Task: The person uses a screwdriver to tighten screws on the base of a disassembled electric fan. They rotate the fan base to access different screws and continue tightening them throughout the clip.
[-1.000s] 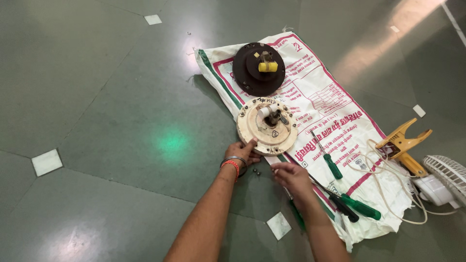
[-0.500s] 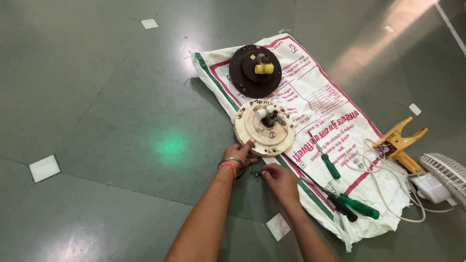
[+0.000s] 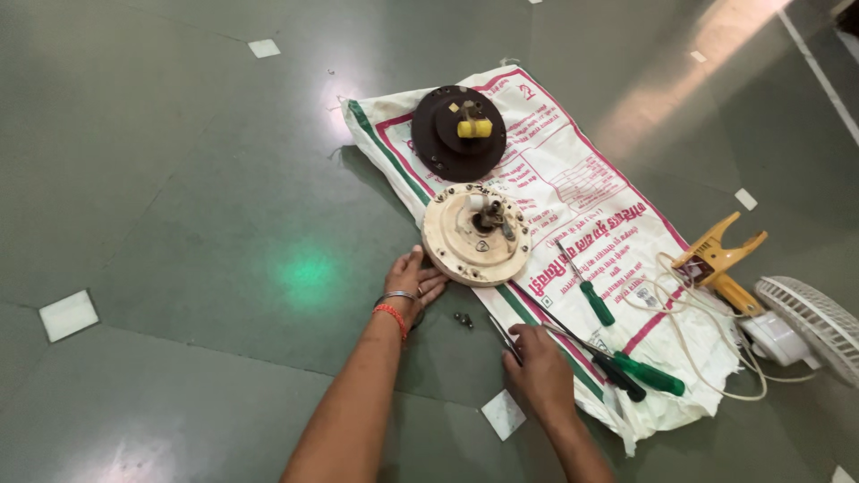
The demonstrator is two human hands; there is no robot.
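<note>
Right hand point(image 3: 540, 365) had dropped back to 5 o'clock of the cream motor housing point(image 3: 476, 235), fingers closed on thin pliers point(image 3: 506, 336); jaw tips hard to make out. Left hand point(image 3: 413, 279) stayed loosely open against the housing's 8 o'clock rim. Small screws point(image 3: 463, 318) lay between the hands, on the floor.

Green floor, sack spread across it

The polished floor point(image 3: 179, 161) carries a white printed sack point(image 3: 582, 197) running from 12 toward 4 o'clock. Small screws point(image 3: 463, 318) lie on bare floor just off the sack's near edge. A yellow tool point(image 3: 720, 259) and a white fan point(image 3: 805, 326) sit at 3 o'clock. White inset squares point(image 3: 68, 314) dot the floor at 9 and 6.
</note>
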